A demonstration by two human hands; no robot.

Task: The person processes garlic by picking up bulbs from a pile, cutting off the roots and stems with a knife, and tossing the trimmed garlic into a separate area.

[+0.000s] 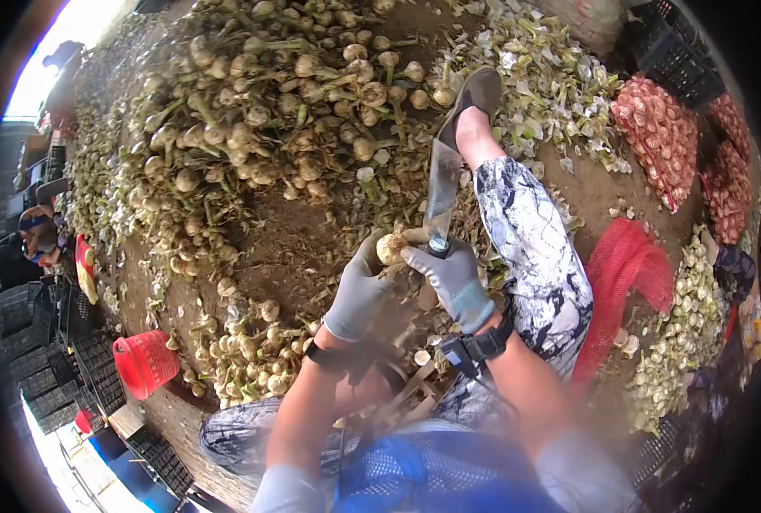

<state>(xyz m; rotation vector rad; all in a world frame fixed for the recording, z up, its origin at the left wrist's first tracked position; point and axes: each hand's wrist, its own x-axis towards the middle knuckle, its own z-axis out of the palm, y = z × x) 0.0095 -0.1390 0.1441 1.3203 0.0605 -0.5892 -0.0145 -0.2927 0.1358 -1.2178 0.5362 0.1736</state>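
Observation:
My left hand (359, 291), in a grey glove, holds a garlic bulb (390, 248) in its fingers at the middle of the view. Close beside it, my right hand (451, 278), also gloved, is closed round the dark handle of a knife (442, 192). The broad blade points up and away, towards my shoe. The right thumb reaches to the bulb. A large heap of garlic with stalks (261, 111) lies beyond my hands. Trimmed bulbs (252, 359) lie in a smaller pile at the lower left.
A red bucket (145, 363) stands at the left, near black crates (98, 372). Red net sacks of garlic (654, 132) are at the upper right. An empty-looking red net (620, 274) lies right of my leg. Another person (43, 231) sits at the far left.

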